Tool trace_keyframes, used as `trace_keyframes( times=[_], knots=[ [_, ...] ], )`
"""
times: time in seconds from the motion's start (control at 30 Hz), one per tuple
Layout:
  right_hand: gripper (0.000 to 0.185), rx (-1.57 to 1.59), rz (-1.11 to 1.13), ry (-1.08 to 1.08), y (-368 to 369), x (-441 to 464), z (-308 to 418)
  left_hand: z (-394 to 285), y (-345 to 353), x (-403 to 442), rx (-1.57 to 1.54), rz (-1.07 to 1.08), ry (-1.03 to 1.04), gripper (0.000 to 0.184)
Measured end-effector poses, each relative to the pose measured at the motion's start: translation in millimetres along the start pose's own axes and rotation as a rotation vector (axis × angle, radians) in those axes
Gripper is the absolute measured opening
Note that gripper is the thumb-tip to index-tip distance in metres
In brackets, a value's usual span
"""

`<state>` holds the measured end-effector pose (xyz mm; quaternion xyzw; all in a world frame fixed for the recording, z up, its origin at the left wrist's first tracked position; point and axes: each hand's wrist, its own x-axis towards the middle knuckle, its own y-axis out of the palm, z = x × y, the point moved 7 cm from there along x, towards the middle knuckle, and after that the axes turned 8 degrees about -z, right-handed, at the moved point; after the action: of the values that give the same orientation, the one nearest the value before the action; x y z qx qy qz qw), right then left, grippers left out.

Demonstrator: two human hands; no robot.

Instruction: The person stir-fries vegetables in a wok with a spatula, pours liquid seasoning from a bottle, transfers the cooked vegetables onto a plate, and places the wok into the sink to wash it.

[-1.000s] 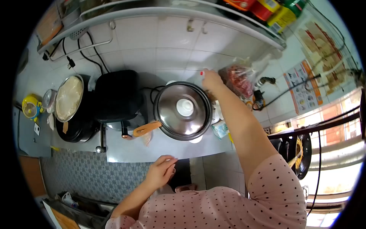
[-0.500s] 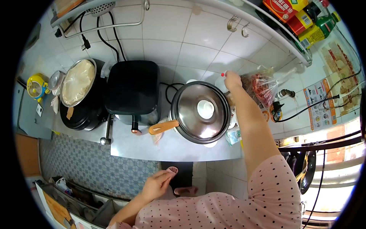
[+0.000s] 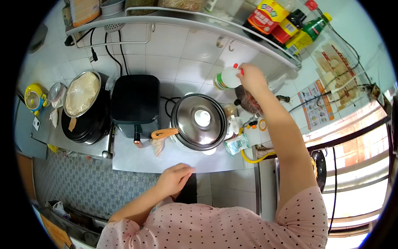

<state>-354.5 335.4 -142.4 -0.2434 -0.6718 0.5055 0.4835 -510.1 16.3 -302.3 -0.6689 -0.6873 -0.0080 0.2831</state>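
Observation:
My right hand (image 3: pixel 253 79) is closed around the upper end of a whitish plastic bottle (image 3: pixel 228 78) with a red cap and a green-and-white label. The bottle is tilted, off the counter, in front of the tiled wall. Below and left of it stands a pot (image 3: pixel 190 130) under a shiny metal lid with a white knob; its wooden handle (image 3: pixel 164 133) points left. A plastic bag with dark red contents (image 3: pixel 248 99) is just behind my right wrist. My left hand (image 3: pixel 174 180) hovers by the counter's front edge, fingers curled together, with nothing visible in them.
A black air fryer (image 3: pixel 135 97) and a black cooker (image 3: pixel 81 126) topped by a covered bowl (image 3: pixel 83 93) stand at left. Overhead, a shelf (image 3: pixel 186 18) carries sauce bottles (image 3: pixel 267 16). A yellow hose (image 3: pixel 253 159) and a small packet (image 3: pixel 236 144) lie right of the pot.
My right hand has lifted the bottle out from behind the pot, and its label now shows. The left hand has risen slightly toward the counter edge. The camera view has shifted.

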Motion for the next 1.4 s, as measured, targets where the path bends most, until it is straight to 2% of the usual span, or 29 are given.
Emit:
trace_keyframes(
  times=[0.1,0.13,0.23,0.33,0.43,0.5,0.53,0.57,0.63,0.67,0.9,0.93,0.97,1.03,1.23,1.27,1.4],
  knots=[
    [0.031,-0.033,-0.095,-0.076,-57,-12,6,-26,-1,44,0.059,-0.078,0.188,0.030],
    [0.032,-0.067,-0.105,-0.075,-77,-19,12,-35,0,63,0.113,-0.109,0.205,0.038],
    [0.037,-0.110,-0.102,-0.027,-120,-43,21,-67,12,113,0.213,-0.252,0.308,0.072],
    [0.043,-0.111,-0.063,0.022,-144,-71,23,-79,45,142,0.247,-0.264,0.220,0.106],
    [0.050,0.020,0.058,0.151,-165,-110,18,-96,81,142,0.049,-0.166,0.163,0.110],
    [0.054,0.086,0.138,0.260,-187,-138,15,-104,103,133,-0.196,-0.042,0.096,0.110],
    [0.054,0.040,0.165,0.214,-190,-149,7,-106,114,128,-0.317,0.041,0.067,0.110],
    [0.053,0.217,0.137,0.318,-199,-164,-5,-108,124,123,-0.434,0.128,0.033,0.110],
    [0.051,0.580,0.062,0.512,-215,-196,-25,-121,137,116,-0.451,0.220,0.052,0.112],
    [0.048,0.462,0.014,0.398,-217,-209,-40,-131,142,113,-0.458,0.266,0.050,0.113],
    [0.040,0.513,0.139,0.592,-236,-305,-93,-163,200,94,-0.539,0.508,0.129,0.115],
    [0.036,0.648,0.105,0.509,-238,-313,-94,-164,209,91,-0.567,0.543,0.130,0.115],
    [0.026,0.548,0.127,0.543,-244,-327,-99,-166,216,87,-0.594,0.577,0.128,0.115],
    [0.019,0.463,0.176,0.512,-252,-349,-102,-174,227,81,-0.606,0.668,0.141,0.113],
    [0.012,0.639,-0.011,0.379,-273,-409,-122,-211,257,63,-0.718,0.875,0.110,0.109],
    [0.015,0.726,-0.012,0.448,-276,-419,-124,-216,259,60,-0.741,0.889,0.090,0.109],
    [0.017,0.754,-0.039,0.586,-279,-441,-132,-228,271,52,-0.666,0.927,0.153,0.108]
  ],
)
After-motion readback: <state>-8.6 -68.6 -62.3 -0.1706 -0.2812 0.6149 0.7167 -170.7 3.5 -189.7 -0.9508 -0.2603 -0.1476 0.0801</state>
